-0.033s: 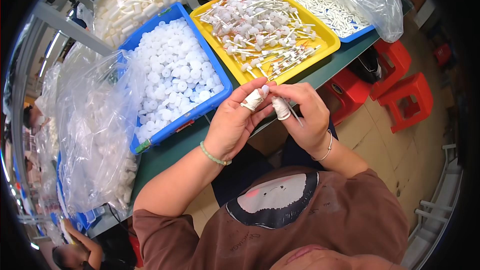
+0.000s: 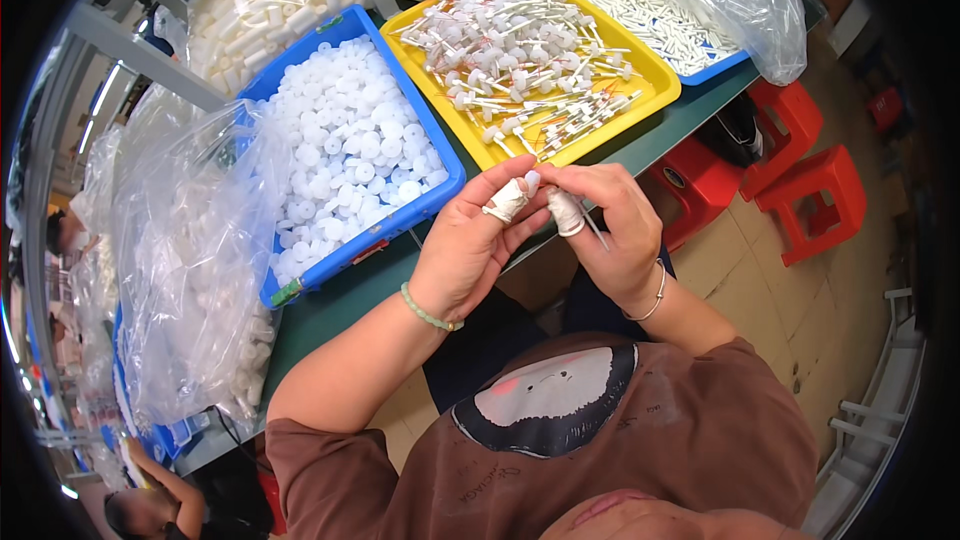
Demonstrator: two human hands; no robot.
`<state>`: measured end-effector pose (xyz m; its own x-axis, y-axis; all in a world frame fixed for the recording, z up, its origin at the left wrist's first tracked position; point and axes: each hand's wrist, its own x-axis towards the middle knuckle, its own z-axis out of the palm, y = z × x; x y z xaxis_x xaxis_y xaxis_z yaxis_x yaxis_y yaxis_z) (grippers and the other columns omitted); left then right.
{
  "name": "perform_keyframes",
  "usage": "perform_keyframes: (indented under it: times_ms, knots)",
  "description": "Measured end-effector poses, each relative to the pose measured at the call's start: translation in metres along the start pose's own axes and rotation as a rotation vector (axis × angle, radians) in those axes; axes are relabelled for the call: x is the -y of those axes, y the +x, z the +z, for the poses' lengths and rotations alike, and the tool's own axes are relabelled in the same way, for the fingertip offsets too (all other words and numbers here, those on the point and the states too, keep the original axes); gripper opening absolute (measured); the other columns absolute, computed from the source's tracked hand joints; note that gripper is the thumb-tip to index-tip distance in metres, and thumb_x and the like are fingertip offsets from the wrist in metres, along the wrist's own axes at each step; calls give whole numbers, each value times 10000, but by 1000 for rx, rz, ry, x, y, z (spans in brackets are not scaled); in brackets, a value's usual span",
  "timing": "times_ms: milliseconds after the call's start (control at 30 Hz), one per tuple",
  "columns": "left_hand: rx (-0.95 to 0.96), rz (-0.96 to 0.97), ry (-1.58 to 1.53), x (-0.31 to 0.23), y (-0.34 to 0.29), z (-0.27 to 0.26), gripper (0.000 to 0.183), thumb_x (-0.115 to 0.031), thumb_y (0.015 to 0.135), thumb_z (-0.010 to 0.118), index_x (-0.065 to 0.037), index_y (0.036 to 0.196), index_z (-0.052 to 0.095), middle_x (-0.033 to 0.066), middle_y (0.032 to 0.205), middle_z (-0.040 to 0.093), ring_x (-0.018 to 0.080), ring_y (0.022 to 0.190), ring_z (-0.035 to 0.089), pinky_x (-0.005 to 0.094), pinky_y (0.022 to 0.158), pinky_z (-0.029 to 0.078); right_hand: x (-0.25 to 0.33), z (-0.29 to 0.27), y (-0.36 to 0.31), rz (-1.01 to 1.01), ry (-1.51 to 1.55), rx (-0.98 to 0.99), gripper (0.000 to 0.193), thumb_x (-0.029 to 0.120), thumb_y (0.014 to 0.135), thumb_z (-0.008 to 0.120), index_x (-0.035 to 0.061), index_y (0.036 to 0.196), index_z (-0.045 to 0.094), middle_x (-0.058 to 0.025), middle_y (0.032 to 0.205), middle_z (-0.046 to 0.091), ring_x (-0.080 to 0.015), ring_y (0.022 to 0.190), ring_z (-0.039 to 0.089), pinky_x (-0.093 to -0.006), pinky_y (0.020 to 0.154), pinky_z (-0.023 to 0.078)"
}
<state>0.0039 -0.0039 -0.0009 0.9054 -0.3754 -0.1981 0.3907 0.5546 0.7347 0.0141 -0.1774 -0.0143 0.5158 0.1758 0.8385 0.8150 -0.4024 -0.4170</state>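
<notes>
Over the near edge of the yellow tray, my two hands meet at the fingertips. My left hand [image 2: 480,225], with white tape on a finger, pinches a small translucent white round piece [image 2: 533,180] between thumb and fingertips. My right hand [image 2: 618,225], its thumb taped too, is closed with its fingertips against that piece. A thin pale rod [image 2: 595,228] sticks out from between the right hand's fingers. The rod's far end is hidden by the fingers, so I cannot tell whether it joins the round piece.
A blue bin [image 2: 455,180] of white round pieces stands left of the yellow tray [image 2: 655,90] of rod-and-disc assemblies. A blue tray [image 2: 715,68] of short white tubes lies at far right, beside plastic bags [image 2: 180,270]. Red stools [image 2: 825,202] stand on the right; another person [image 2: 165,490] sits lower left.
My right hand has shifted very slightly to the right, and the thin rod in it now lies at a slightly different angle. My left hand has hardly moved.
</notes>
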Motion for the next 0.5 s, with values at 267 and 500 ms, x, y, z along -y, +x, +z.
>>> perform_keyframes:
  times_ms: [267,500]
  knots:
    - [-12,3,-44,-2,0,1,407,-130,934,573,-53,1320,469,115,1295,545,156,1154,544,277,991,451,0,6,-2,-100,-2,3,389,-38,694,721,46,1052,594,-98,1036,660,-272,863,629,-336,755,513]
    - [-11,11,-72,-3,-2,0,392,-110,928,576,-23,1298,480,125,1288,548,157,1134,556,270,990,459,10,0,-1,125,190,65,332,85,782,694,32,1102,619,-134,1099,619,-247,929,589,-333,796,491]
